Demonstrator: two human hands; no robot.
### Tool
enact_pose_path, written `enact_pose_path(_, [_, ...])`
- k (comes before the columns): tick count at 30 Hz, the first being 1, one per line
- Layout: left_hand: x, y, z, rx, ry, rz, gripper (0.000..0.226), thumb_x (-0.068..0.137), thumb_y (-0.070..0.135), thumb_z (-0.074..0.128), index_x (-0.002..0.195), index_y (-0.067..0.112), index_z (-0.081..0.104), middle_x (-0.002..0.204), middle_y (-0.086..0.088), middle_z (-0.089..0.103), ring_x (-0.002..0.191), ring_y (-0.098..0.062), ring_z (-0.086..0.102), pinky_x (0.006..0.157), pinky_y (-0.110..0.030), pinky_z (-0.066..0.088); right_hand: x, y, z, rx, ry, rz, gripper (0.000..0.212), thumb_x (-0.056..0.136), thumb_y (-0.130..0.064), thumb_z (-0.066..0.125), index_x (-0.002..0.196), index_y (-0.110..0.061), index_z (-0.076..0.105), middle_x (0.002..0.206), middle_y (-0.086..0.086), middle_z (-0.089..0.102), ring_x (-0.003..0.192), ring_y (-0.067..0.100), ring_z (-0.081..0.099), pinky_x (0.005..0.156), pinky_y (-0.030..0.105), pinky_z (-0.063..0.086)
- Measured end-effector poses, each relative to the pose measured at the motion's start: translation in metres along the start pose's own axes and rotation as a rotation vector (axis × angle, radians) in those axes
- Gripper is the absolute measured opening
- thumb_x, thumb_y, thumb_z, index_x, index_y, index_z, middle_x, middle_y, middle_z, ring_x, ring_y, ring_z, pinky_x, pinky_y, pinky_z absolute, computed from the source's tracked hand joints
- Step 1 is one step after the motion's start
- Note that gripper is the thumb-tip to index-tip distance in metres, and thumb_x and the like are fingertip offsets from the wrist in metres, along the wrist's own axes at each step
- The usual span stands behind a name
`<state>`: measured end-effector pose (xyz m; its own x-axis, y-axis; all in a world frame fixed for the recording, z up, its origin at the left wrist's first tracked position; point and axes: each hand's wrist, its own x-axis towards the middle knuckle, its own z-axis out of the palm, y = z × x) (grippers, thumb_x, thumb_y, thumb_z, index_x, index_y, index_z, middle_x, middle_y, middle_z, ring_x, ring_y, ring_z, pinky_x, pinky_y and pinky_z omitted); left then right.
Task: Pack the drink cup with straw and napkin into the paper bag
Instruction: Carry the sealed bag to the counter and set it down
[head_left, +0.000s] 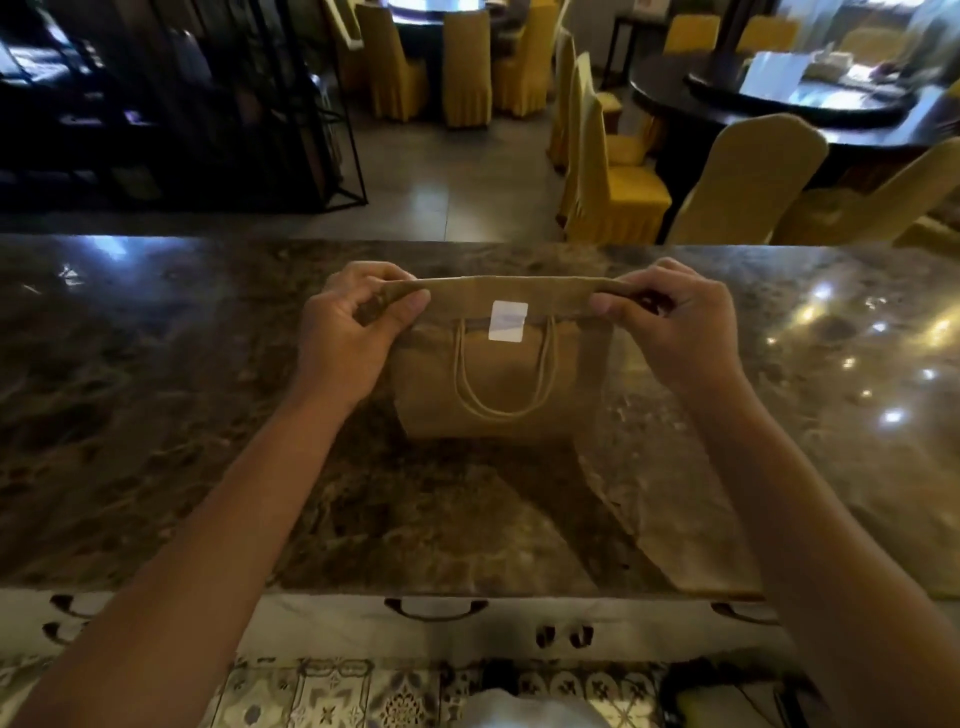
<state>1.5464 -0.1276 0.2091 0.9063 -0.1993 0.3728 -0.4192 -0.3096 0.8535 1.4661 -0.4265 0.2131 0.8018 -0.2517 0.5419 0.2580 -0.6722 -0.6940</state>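
Observation:
A brown paper bag (498, 384) stands upright on the dark marble counter (208, 415). Its top is folded over toward me, and a white sticker (508, 320) bridges the fold's edge at the middle. A twine handle loop hangs down the bag's front. My left hand (348, 332) pinches the left end of the folded top. My right hand (670, 322) pinches the right end. The cup, straw and napkin are not visible; the closed bag hides whatever is inside.
A second flat brown paper bag (670, 519) lies on the counter near my right forearm. Beyond the counter are yellow-covered chairs (613, 171) and dark round dining tables (779, 98). A dark metal shelf (182, 104) stands at the back left.

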Motion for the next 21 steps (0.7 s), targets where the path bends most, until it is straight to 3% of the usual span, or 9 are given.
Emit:
enact_pose_path(4, [0.035,-0.008,0.02,-0.01,0.008,-0.014,0.018,0.089,0.034,0.072,0.106,0.028,0.073,0.119,0.017,0.063,0.121,-0.011,0.058,0.098,-0.036,0.055,0.029,0.024,0.006,0.024,0.016,-0.003,0.017,0.083,-0.035,0.082,0.095,-0.026,0.075,0.088,-0.005,0.068,0.078,0.005,0.062,0.071,0.018,0.051])
enact_pose_path(10, [0.072,-0.027,0.048,-0.029,-0.063,-0.068,0.013,0.088,0.031,0.073,0.1,0.036,0.071,0.121,0.009,0.065,0.12,-0.016,0.059,0.094,-0.045,0.058,0.052,0.067,0.016,0.005,-0.008,0.059,0.019,0.085,-0.035,0.08,0.098,-0.021,0.078,0.09,-0.007,0.067,0.082,0.006,0.064,0.073,0.02,0.053])
enact_pose_path(15, [0.087,-0.034,0.059,-0.006,-0.077,-0.062,0.015,0.088,0.034,0.073,0.103,0.035,0.07,0.122,0.009,0.065,0.12,-0.016,0.06,0.092,-0.043,0.058,0.064,0.084,0.021,0.026,-0.055,0.102,0.013,0.085,-0.037,0.08,0.094,-0.029,0.074,0.091,-0.016,0.065,0.083,-0.001,0.061,0.073,0.01,0.046])
enact_pose_path(18, [0.089,-0.038,0.061,-0.039,-0.088,-0.06,0.023,0.089,0.03,0.073,0.11,0.023,0.07,0.126,0.002,0.065,0.116,-0.017,0.063,0.085,-0.032,0.061,0.069,0.084,0.019,0.064,-0.094,0.1,0.013,0.085,-0.038,0.08,0.093,-0.03,0.074,0.094,-0.013,0.066,0.087,0.005,0.063,0.077,0.019,0.05])
enact_pose_path(21, [0.086,-0.046,0.058,-0.033,-0.111,-0.022,0.022,0.088,0.03,0.075,0.109,0.025,0.071,0.128,0.003,0.065,0.116,-0.019,0.062,0.09,-0.036,0.059,0.066,0.087,0.015,0.085,-0.115,0.108,0.018,0.083,-0.041,0.081,0.096,-0.03,0.075,0.1,-0.008,0.069,0.091,0.011,0.066,0.079,0.028,0.054])
